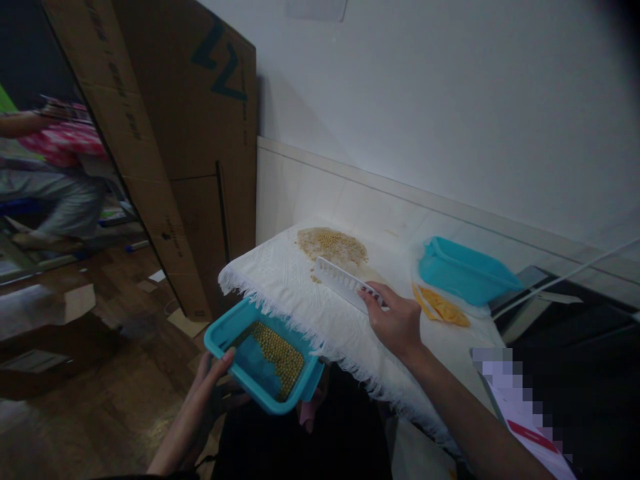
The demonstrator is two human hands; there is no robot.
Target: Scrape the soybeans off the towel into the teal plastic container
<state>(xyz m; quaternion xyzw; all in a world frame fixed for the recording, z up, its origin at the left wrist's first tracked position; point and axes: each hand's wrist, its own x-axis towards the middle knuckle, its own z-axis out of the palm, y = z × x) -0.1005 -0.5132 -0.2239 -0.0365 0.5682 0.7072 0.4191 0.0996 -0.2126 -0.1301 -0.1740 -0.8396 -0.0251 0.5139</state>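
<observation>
My left hand grips a turquoise plastic basin by its left side, thumb over the rim. The basin is tilted just below the table's front edge, with small yellow beans gathered along its far and right sides. In my right hand is a white flat strip with a row of slots, its long edge low over the white fringed cloth. Just beyond the strip lies a spread of yellow beans and finer grains, with a few strays near its tip.
A second turquoise basin stands at the table's right, beside a crumpled orange-yellow bag or cloth. Dark equipment and a thin white cable lie further right. A tall cardboard box stands left, with a seated person beyond.
</observation>
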